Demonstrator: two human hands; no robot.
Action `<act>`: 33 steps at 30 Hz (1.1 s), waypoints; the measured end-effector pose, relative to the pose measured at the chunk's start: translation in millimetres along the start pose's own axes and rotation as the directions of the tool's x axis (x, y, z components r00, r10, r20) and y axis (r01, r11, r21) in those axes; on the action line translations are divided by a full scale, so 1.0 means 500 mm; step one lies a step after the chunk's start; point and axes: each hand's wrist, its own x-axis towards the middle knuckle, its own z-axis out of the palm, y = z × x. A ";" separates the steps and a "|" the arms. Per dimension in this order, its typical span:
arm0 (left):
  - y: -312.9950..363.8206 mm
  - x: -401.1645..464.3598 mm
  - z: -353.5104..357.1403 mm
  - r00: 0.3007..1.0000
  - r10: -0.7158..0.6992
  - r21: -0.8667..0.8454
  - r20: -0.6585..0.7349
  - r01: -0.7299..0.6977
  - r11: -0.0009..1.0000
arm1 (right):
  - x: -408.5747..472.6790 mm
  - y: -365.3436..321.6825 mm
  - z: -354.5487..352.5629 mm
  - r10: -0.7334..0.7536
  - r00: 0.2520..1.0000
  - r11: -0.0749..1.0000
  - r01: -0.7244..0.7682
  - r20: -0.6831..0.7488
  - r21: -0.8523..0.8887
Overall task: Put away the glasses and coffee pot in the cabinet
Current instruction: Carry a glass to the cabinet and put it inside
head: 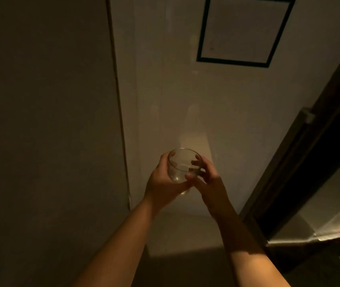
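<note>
Both hands, left hand (163, 183) and right hand (210, 183), around clear glass (182, 164).

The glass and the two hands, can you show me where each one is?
glass (182, 162): head view, on its clear side wall below the rim.
left hand (162, 186): head view, on the back of the hand.
right hand (211, 187): head view, on the back of the hand.

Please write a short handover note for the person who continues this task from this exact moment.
Left hand: grips the clear glass from its left side.
Right hand: fingers curled round the same glass from the right.
The glass is held raised in front of a pale wall; it looks empty.
Coffee pot, other glasses and cabinet shelf: not in view.
Done: cannot tell.
Left: place this glass, then the rest.
</note>
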 end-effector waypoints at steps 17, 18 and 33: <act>-0.013 0.177 0.148 0.984 -0.040 0.055 0.173 0.031 0.998 | 0.114 0.052 -0.118 0.013 0.963 0.999 -0.021 -0.270 -0.026; -0.011 0.184 0.158 0.982 -0.033 0.052 0.188 0.024 0.998 | 0.118 0.053 -0.127 0.008 0.959 0.999 -0.018 -0.284 -0.032; -0.020 0.348 0.347 0.860 0.103 -0.033 0.499 -0.100 0.994 | 0.188 0.093 -0.265 -0.025 0.833 0.998 -0.008 -0.552 -0.058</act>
